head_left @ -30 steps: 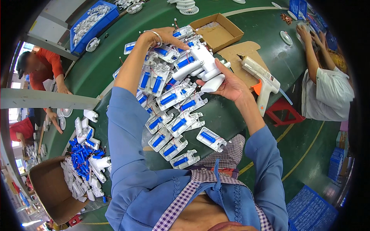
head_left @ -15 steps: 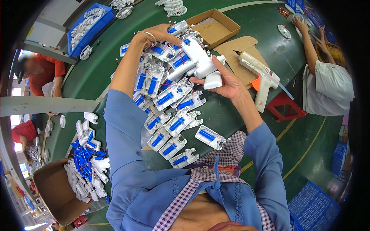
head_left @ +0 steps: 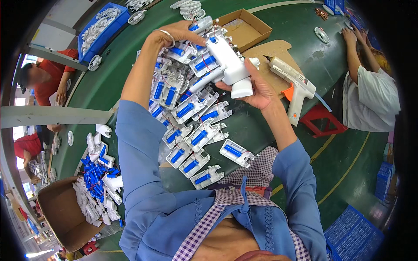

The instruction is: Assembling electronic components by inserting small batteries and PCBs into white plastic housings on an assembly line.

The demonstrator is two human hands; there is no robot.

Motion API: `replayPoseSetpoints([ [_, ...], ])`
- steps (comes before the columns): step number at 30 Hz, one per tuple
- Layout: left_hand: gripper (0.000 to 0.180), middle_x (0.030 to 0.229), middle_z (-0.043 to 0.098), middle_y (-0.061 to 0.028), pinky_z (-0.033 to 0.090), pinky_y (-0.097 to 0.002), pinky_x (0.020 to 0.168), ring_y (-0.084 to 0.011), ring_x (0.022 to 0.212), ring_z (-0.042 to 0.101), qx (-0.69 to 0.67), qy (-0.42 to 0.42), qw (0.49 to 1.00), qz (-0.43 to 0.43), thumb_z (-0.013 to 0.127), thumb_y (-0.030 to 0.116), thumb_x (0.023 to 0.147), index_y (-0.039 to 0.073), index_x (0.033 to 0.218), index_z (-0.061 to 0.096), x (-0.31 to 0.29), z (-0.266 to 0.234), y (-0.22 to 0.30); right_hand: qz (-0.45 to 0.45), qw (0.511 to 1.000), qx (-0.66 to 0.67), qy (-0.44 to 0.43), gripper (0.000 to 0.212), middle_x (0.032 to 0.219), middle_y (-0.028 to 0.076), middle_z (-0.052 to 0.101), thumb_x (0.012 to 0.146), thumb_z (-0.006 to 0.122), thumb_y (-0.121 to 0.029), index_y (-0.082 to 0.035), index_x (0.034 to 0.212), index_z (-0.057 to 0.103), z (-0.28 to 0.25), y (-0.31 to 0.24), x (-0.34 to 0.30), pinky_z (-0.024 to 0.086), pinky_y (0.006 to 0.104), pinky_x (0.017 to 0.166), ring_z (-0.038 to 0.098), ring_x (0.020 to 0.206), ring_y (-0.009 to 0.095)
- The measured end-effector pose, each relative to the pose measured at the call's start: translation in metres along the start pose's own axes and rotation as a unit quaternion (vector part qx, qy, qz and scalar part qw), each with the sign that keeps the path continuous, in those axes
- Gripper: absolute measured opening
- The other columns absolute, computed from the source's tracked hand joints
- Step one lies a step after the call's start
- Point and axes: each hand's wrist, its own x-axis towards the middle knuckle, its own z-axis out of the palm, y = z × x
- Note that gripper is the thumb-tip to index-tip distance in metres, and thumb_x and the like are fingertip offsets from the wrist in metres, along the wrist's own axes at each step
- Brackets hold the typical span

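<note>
My right hand [head_left: 260, 89] is closed around the lower end of white plastic housings [head_left: 235, 69], smooth outer side up, with one rounded end tucked in the palm. Curled over the far end of the pile, my left hand [head_left: 180, 32] grips a white housing with a blue battery [head_left: 201, 26]; its fingertips are partly hidden, and its thumb reaches the upper end of the housings in my right hand. Below and between my arms lies a pile of white housing halves [head_left: 187, 108], each with a blue cylindrical battery and thin wires. One such half [head_left: 236, 153] lies apart at the right.
A glue gun [head_left: 291, 85] rests beside a cardboard sheet [head_left: 276, 52] and an open carton [head_left: 244, 30]. Loose blue batteries [head_left: 93, 176] and a tipped cardboard box [head_left: 65, 213] are at left. A blue bin [head_left: 98, 32] stands far left. Other people work on both sides.
Both hands have shifted slightly away from me. The white housings in my right hand have tilted a little. A co-worker's hands at the far right have moved.
</note>
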Motion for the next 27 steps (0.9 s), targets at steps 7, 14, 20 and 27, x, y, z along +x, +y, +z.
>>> replayPoseSetpoints([
  [7,0.089,0.12,0.051,-0.0232,0.044,-0.0352,0.089,-0.0267,0.105,0.052,0.029,0.09,0.995,-0.023,0.079,0.038,0.062,-0.011,0.125,0.04,-0.029,-0.011,0.076,-0.072,0.997,-0.03,-0.018,0.07,0.115,0.02,0.056,0.077,0.072,-0.038,0.0,0.126,0.043,0.031,-0.017,-0.026,0.055,0.052,0.079,0.058,0.1,0.044],
  [14,0.086,0.11,0.059,-0.0163,0.047,-0.0298,0.076,-0.0216,0.093,0.056,0.123,0.027,0.992,-0.025,0.082,0.038,0.056,-0.011,0.119,0.049,-0.063,0.014,0.15,-0.096,0.994,0.025,-0.04,0.067,0.12,0.024,0.052,0.083,0.066,-0.035,0.005,0.129,0.037,0.032,-0.018,-0.09,0.041,0.0625,0.094,0.051,0.108,0.047],
  [20,0.057,0.079,0.064,-0.009,0.046,-0.0294,0.061,-0.0179,0.071,0.059,0.105,-0.007,0.994,0.039,0.081,0.043,0.056,-0.004,0.084,0.066,-0.071,0.101,0.174,-0.149,0.989,-0.002,0.013,0.067,0.128,0.018,0.049,0.086,0.058,-0.045,-0.004,0.133,0.037,-0.009,0.005,-0.195,0.048,0.0582,0.087,0.052,0.112,0.036],
  [27,0.067,0.074,0.065,-0.0167,0.052,-0.0287,0.056,-0.0249,0.059,0.065,0.133,-0.042,0.984,0.109,0.084,0.047,0.046,-0.007,0.081,0.065,-0.062,0.261,0.18,-0.206,0.961,-0.09,0.16,0.078,0.125,0.017,0.051,0.081,0.056,-0.058,-0.005,0.134,0.037,-0.091,0.056,-0.334,0.054,0.0515,0.078,0.056,0.106,0.033],
])
